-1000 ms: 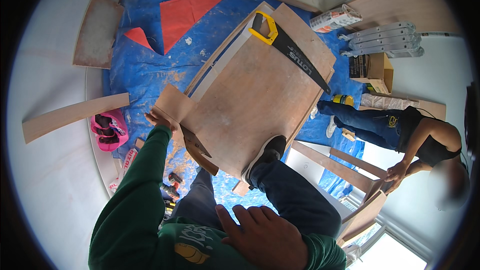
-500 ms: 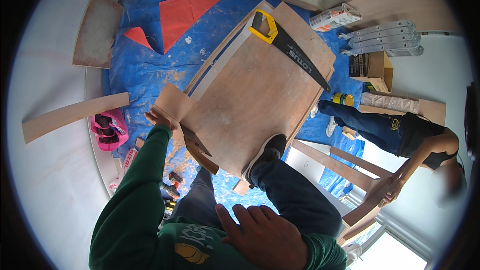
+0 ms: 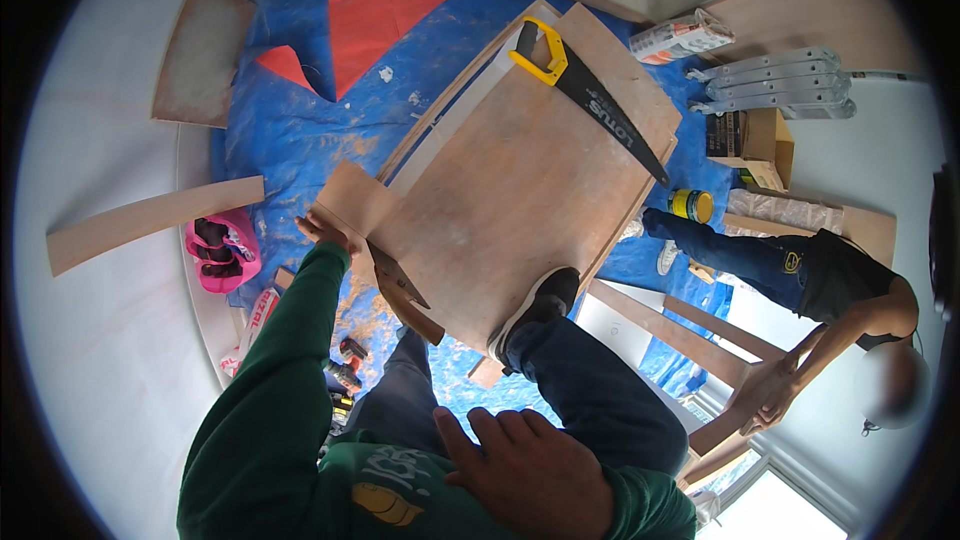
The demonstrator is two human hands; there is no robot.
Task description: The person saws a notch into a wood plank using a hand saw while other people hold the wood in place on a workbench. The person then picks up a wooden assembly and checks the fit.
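My left hand [image 3: 328, 232], fingers stretched out, rests against the near left edge of a small plywood piece [image 3: 355, 197]. That piece lies at the left corner of a large plywood sheet [image 3: 500, 180]. Close to this hand is a handsaw with a wooden handle [image 3: 410, 308], its dark blade lying over the sheet's near edge. A second handsaw with a yellow and black handle [image 3: 595, 95] lies across the sheet's far part. In front of my body hangs my right hand [image 3: 530, 470], empty, its fingers apart. My shoe [image 3: 545, 305] stands on the sheet's near right corner.
Blue plastic sheeting [image 3: 290, 130] covers the floor, with a red cloth [image 3: 385, 25] on it. By my left leg lies a cordless drill [image 3: 347, 365]. A co-worker [image 3: 850, 290] bends over a wooden frame [image 3: 745, 395] at right. A folded ladder [image 3: 775, 82] and yellow can [image 3: 692, 205] are beyond.
The view has shifted slightly. The co-worker's hands have moved lower along the wooden frame. My hands and both handsaws stay nearly where they were.
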